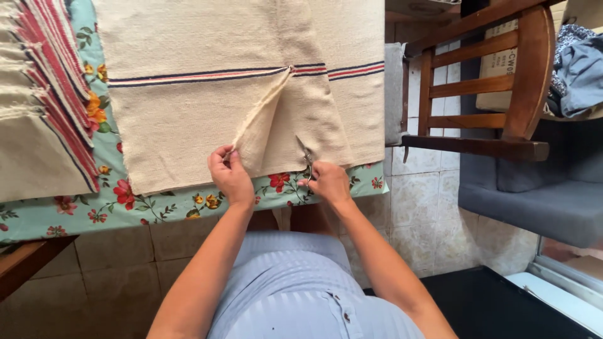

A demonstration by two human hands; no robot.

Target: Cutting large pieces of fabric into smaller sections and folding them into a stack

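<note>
- The cream cloth (188, 69) lies flat across the upper middle of the frame, on a table with a flowered cover (75, 210), and its near hem runs just above the hands.
- It looks soft and limp, a coarse weave that I would judge light and quick to drag or bunch if pulled from one corner.
- The left hand (230, 177), at centre frame, is pinched shut on the end of a thin cut strip (260, 107), which rises slantwise to the dark and red stripe.
- The right hand (328, 182), just right of it, is closed on a small pair of scissors (306, 154), blades pointing up into the cloth.
- Best hold, to my eye, is near the cut itself, keeping the strip taut so the weave does not pucker.
- A folded pile of red-striped cloth (44, 94) fills the upper left, touching or nearly touching the cream piece.
- The table edge falls away at the right, near a wooden chair (496, 81); tiled floor (427, 213) shows between them, so there is room there.
</note>
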